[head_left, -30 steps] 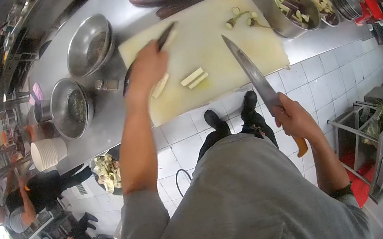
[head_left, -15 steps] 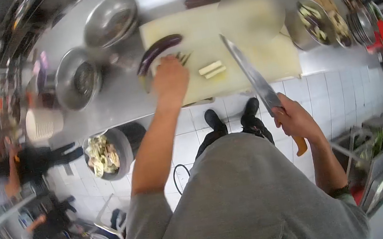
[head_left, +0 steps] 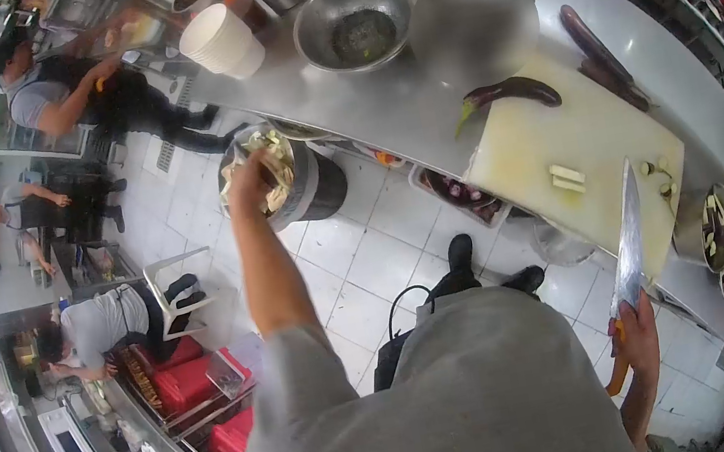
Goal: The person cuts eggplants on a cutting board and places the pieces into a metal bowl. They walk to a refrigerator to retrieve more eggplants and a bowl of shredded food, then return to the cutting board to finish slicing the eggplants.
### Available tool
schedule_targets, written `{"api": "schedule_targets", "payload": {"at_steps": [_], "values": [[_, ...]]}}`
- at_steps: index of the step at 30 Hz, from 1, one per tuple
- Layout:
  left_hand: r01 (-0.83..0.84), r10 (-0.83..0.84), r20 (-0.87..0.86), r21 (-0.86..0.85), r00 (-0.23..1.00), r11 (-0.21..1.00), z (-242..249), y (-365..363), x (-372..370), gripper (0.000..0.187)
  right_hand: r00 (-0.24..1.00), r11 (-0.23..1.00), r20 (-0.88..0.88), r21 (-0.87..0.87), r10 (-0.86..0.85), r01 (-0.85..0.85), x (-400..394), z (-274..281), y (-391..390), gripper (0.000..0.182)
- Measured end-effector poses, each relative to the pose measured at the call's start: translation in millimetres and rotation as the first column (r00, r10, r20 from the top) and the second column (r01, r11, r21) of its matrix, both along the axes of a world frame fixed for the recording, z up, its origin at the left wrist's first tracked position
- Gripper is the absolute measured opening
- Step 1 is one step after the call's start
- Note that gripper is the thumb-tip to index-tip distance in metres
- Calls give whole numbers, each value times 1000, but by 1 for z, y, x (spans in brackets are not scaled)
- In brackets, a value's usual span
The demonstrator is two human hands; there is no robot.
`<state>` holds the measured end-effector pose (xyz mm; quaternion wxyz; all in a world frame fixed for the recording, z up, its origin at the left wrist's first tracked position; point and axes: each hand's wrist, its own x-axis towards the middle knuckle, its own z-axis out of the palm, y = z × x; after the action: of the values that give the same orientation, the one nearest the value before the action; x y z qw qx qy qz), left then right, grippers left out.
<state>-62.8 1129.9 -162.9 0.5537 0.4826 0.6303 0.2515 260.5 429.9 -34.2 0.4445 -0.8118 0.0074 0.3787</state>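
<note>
My left hand [head_left: 250, 185] reaches over a grey bin [head_left: 309, 182] filled with pale vegetable scraps [head_left: 277, 149]; its fingers are blurred among them, and I cannot make out whether they hold anything. My right hand [head_left: 637, 338] grips a large knife [head_left: 630, 243] by its yellow-orange handle, the blade pointing away over the cutting board's right end. On the pale cutting board [head_left: 512, 148] lie two peeled white sticks [head_left: 568, 178] and several small dark-edged pieces [head_left: 660, 176]. A whole eggplant [head_left: 517, 92] rests across its far left corner.
Two more eggplants [head_left: 596, 48] lie behind the board. A metal bowl [head_left: 352, 24] and stacked white tubs [head_left: 221, 44] stand left; a pot of cut eggplant [head_left: 717, 229] stands right. Below the counter is a crate [head_left: 462, 195]. Co-workers, a white chair [head_left: 171, 296] and red containers [head_left: 187, 384] are at left.
My left hand has gone from the dark strips on the board to the bin at left. The view has swung left. The knife stays in my right hand.
</note>
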Motion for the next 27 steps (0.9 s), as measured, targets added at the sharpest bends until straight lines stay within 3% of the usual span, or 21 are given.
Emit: {"api": "schedule_targets", "payload": {"at_steps": [2,3,4,6,7,8,9,10,11,13,16,19,20,23,27], "values": [[52,-45,-276,18,960,998,8,36,-33,84,995,999,-101,37,-18,22,-2,-3,-17,41],[174,-139,-405,52,904,983,25,41,-33,91,989,998,-146,58,-27,36,-4,-5,-25,42],[87,7,-458,183,889,979,28,35,-21,98,984,996,-157,28,-79,85,-13,-6,-35,44],[352,-163,-380,504,911,789,68,-49,47,70,965,979,-169,-30,-203,201,-35,-19,-53,46],[462,-343,-317,486,884,742,137,-147,107,54,955,989,-258,-54,-147,138,-36,-25,-57,50],[523,-524,-157,512,837,682,96,-177,132,47,939,988,-309,-1,-150,157,-42,-30,-56,49],[751,-689,-320,404,651,522,126,-235,170,52,921,981,-354,45,-160,188,-50,-33,-54,48],[815,-844,-315,536,435,221,127,-278,205,55,923,997,-381,31,-51,68,-49,-37,-50,46],[791,-902,-337,611,270,8,107,-309,233,58,916,999,-400,19,38,-33,-43,-39,-46,44],[766,-844,-457,636,282,-88,75,-349,282,59,896,995,-435,60,95,-76,-36,-39,-32,40],[801,-722,-666,529,187,-280,43,-361,324,60,883,981,-444,179,153,-81,-24,-58,-22,29],[830,-674,-734,427,85,-360,32,-363,333,57,871,928,-401,343,283,-143,-6,-73,-3,22],[796,-755,-645,516,119,-316,33,-365,338,49,870,904,-383,401,311,-147,-2,-81,3,20],[828,-740,-626,533,246,-176,25,-380,344,44,868,857,-330,482,370,-182,15,-95,15,20],[741,-745,-601,634,290,-222,66,-428,378,40,934,871,-231,471,272,-137,26,-52,-17,17]]}}
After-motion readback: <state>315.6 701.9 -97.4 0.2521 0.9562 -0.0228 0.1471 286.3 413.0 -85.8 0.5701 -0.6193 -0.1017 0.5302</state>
